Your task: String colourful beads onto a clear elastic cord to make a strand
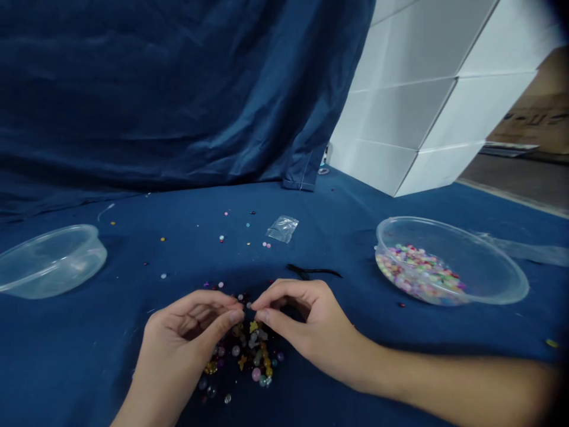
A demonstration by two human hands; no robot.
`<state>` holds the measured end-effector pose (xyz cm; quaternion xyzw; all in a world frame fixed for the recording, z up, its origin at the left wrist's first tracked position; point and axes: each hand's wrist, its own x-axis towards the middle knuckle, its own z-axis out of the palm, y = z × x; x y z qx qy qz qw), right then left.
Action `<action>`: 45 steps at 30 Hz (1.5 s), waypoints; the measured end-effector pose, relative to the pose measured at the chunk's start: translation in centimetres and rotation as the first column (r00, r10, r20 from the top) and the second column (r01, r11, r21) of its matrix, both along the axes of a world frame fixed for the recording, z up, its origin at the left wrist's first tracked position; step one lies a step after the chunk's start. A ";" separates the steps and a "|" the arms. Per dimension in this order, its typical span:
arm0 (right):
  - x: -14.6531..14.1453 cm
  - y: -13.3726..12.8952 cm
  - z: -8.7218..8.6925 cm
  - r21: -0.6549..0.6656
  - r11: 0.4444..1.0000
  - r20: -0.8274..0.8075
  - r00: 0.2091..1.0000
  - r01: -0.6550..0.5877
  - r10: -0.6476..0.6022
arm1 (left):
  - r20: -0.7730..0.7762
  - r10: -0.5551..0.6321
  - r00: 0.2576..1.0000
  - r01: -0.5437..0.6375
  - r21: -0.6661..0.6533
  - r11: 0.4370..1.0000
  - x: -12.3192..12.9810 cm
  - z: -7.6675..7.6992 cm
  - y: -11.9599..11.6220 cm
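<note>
My left hand (186, 341) is closed in a pinch, thumb against index finger, above a pile of mixed beads (242, 353) on the blue cloth. Facing it, my right hand (306, 323) pinches too, its fingertips a short gap from the left ones. A small pale bead (249, 306) shows between the fingertips; what either pinch holds is too small to make out. Under the hands, the pile has round beads, yellow butterfly or star-like pieces (242, 362) and a line of amber beads (267, 360).
At the right stands a clear bowl (498, 290) with many colourful beads; another clear bowl (53, 267) is at the left. Black-handled pliers or a similar tool (315, 271) and a small plastic bag (283, 229) lie beyond my hands. White boxes (391, 112) stand behind.
</note>
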<state>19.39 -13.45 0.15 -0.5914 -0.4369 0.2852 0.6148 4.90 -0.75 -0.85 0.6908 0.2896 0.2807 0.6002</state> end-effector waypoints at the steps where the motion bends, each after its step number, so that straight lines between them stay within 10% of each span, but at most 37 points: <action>1: 0.0 0.0 0.0 -0.002 1.000 0.001 1.000 -0.001 0.001 | -0.002 -0.010 1.000 0.010 0.006 1.000 0.0 0.0 0.0; 45: 0.2 0.0 0.0 -0.113 0.994 -0.119 0.993 0.005 -0.018 | -0.155 -0.185 0.970 0.217 0.223 0.950 0.4 1.5 -0.3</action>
